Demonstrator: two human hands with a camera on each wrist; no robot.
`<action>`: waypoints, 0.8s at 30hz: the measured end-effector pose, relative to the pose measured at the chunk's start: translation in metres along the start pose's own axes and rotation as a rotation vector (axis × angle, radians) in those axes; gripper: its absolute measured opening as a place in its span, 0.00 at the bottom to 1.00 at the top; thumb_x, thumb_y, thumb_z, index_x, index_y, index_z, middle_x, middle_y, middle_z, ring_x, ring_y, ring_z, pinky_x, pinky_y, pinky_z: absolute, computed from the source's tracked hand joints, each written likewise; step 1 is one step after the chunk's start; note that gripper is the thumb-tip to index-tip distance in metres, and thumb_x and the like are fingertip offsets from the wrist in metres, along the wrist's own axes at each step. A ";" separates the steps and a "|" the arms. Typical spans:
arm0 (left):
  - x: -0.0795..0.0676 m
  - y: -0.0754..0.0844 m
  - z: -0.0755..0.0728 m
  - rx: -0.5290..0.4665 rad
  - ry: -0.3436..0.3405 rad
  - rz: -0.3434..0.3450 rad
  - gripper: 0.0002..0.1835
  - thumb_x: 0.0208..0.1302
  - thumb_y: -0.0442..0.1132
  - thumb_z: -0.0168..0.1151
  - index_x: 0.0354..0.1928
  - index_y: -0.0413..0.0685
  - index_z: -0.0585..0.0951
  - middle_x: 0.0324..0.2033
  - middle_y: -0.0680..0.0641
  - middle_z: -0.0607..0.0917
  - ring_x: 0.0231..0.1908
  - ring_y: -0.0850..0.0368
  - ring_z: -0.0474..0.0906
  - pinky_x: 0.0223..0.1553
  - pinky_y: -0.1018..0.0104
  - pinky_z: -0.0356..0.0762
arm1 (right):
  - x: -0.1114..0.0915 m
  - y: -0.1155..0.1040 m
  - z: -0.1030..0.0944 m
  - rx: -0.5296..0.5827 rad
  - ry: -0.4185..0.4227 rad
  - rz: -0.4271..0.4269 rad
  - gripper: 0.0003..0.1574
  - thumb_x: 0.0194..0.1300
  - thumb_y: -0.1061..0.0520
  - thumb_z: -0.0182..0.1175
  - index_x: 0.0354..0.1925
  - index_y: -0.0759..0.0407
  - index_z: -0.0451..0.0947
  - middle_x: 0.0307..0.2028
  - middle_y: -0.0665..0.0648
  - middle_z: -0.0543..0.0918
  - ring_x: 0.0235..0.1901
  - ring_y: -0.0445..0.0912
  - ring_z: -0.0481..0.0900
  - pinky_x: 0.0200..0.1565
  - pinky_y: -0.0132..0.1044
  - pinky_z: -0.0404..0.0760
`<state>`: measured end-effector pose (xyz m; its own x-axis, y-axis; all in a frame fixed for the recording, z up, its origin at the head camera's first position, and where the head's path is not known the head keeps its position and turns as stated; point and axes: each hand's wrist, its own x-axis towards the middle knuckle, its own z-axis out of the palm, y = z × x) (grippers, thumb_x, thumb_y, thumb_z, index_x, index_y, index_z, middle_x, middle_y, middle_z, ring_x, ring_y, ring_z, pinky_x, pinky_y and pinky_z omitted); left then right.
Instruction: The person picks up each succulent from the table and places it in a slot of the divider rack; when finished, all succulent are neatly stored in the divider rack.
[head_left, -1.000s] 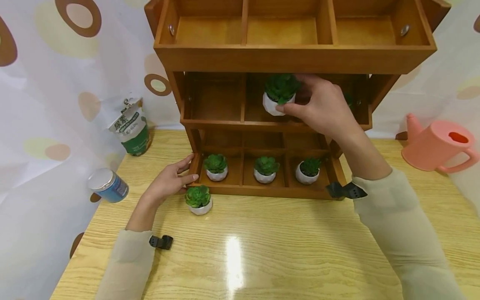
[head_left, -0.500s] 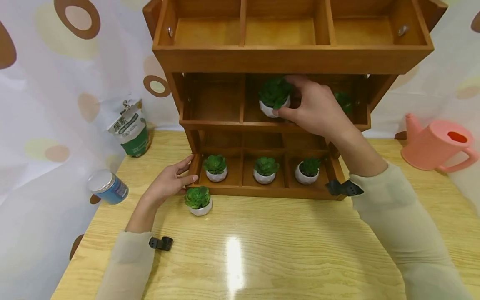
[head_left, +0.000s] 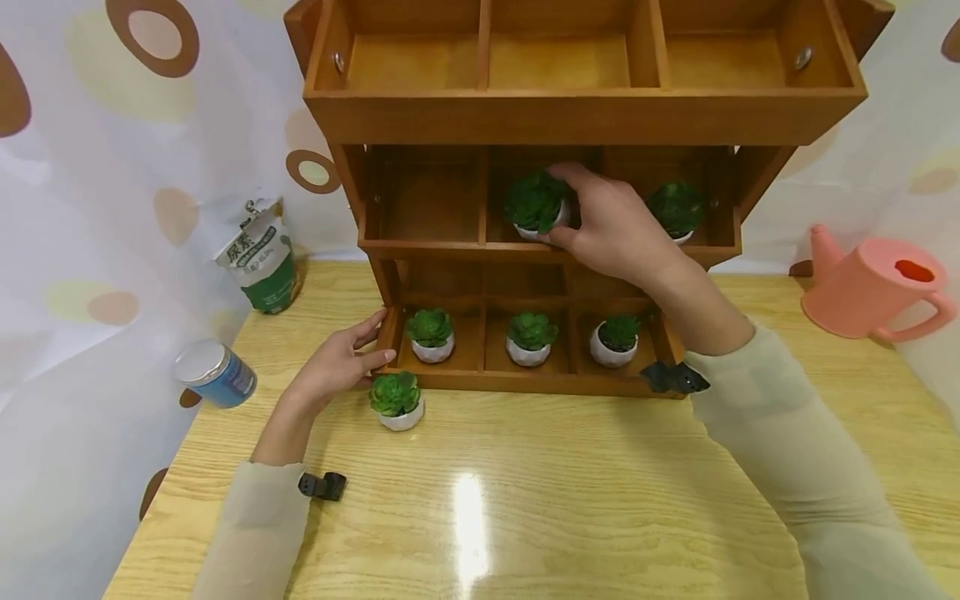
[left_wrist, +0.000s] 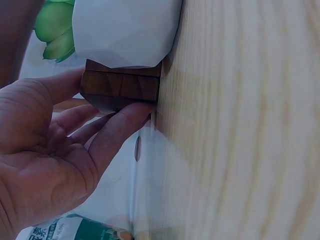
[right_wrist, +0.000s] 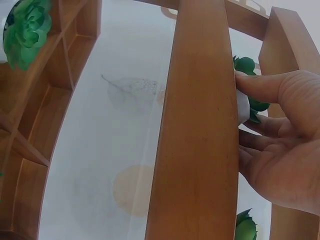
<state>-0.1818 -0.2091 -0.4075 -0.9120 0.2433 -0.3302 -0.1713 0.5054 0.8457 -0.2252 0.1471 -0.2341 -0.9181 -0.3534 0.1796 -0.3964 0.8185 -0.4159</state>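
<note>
My right hand (head_left: 611,221) holds a potted succulent (head_left: 532,202) in the middle compartment of the wooden shelf's (head_left: 585,121) second tier. Thumb and fingers are on its white pot, partly hidden behind the shelf's front board (right_wrist: 197,120) in the right wrist view. At the bottom left corner my left hand (head_left: 341,360) grips the end of the shelf (left_wrist: 120,85), thumb on one side and fingers on the other. Just in front of that corner, a lighter green potted succulent (head_left: 397,402) stands on the table. Another succulent (head_left: 677,210) sits in the second tier's right compartment.
Along the bottom tier stand three potted succulents, left (head_left: 431,335), middle (head_left: 531,339) and right (head_left: 615,342). A blue can (head_left: 217,373) and a green-and-white pouch (head_left: 262,260) are at the left. A pink watering can (head_left: 873,290) stands at the right.
My right hand has moved left and slightly down with the succulent, deeper into the middle compartment. More of the succulent in the right compartment now shows. The left hand stays at the shelf corner.
</note>
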 end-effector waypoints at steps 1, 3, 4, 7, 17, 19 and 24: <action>0.000 0.000 0.000 -0.001 -0.003 0.002 0.40 0.76 0.45 0.58 0.81 0.67 0.50 0.79 0.37 0.56 0.67 0.41 0.73 0.54 0.48 0.84 | 0.000 0.000 0.000 0.002 -0.004 0.003 0.42 0.67 0.56 0.63 0.76 0.58 0.61 0.42 0.65 0.84 0.39 0.56 0.76 0.51 0.54 0.76; 0.000 0.000 0.000 -0.003 -0.005 0.002 0.40 0.76 0.44 0.58 0.81 0.67 0.50 0.79 0.37 0.56 0.67 0.41 0.73 0.54 0.48 0.84 | 0.001 0.000 0.000 0.005 -0.014 0.013 0.43 0.67 0.56 0.63 0.76 0.58 0.60 0.42 0.65 0.84 0.40 0.57 0.76 0.51 0.54 0.75; 0.000 0.000 0.000 -0.005 -0.006 0.001 0.40 0.76 0.44 0.58 0.81 0.67 0.49 0.79 0.37 0.56 0.67 0.41 0.74 0.54 0.48 0.84 | 0.001 -0.001 0.000 0.008 -0.018 0.018 0.43 0.67 0.56 0.63 0.76 0.58 0.60 0.42 0.66 0.84 0.40 0.57 0.76 0.51 0.54 0.75; 0.001 0.000 0.000 -0.010 -0.005 -0.004 0.40 0.76 0.44 0.58 0.81 0.67 0.50 0.79 0.37 0.56 0.67 0.41 0.73 0.54 0.48 0.83 | 0.002 -0.001 0.000 0.012 -0.031 0.023 0.44 0.67 0.56 0.63 0.76 0.58 0.59 0.44 0.66 0.84 0.40 0.57 0.76 0.52 0.54 0.75; 0.000 -0.001 -0.001 -0.014 -0.004 -0.007 0.40 0.76 0.44 0.58 0.81 0.67 0.49 0.79 0.37 0.56 0.68 0.40 0.73 0.55 0.48 0.83 | 0.000 -0.002 -0.003 0.053 -0.048 0.008 0.45 0.66 0.52 0.67 0.76 0.54 0.62 0.69 0.63 0.73 0.63 0.62 0.75 0.65 0.60 0.71; 0.000 -0.001 -0.001 -0.010 -0.004 -0.005 0.40 0.76 0.45 0.58 0.81 0.67 0.50 0.79 0.37 0.56 0.67 0.41 0.73 0.55 0.48 0.83 | -0.002 -0.002 -0.004 0.054 -0.046 0.007 0.45 0.66 0.50 0.68 0.76 0.52 0.61 0.70 0.63 0.72 0.65 0.63 0.74 0.65 0.60 0.71; 0.001 -0.001 -0.001 -0.007 -0.004 -0.001 0.40 0.76 0.45 0.58 0.81 0.67 0.50 0.79 0.37 0.56 0.67 0.41 0.73 0.54 0.48 0.83 | -0.008 -0.001 -0.006 0.053 -0.034 -0.007 0.48 0.67 0.47 0.68 0.78 0.51 0.59 0.74 0.60 0.68 0.69 0.62 0.69 0.68 0.61 0.67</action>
<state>-0.1830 -0.2105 -0.4079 -0.9106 0.2460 -0.3321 -0.1745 0.4998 0.8484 -0.2174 0.1520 -0.2299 -0.9144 -0.3750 0.1525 -0.4014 0.7910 -0.4617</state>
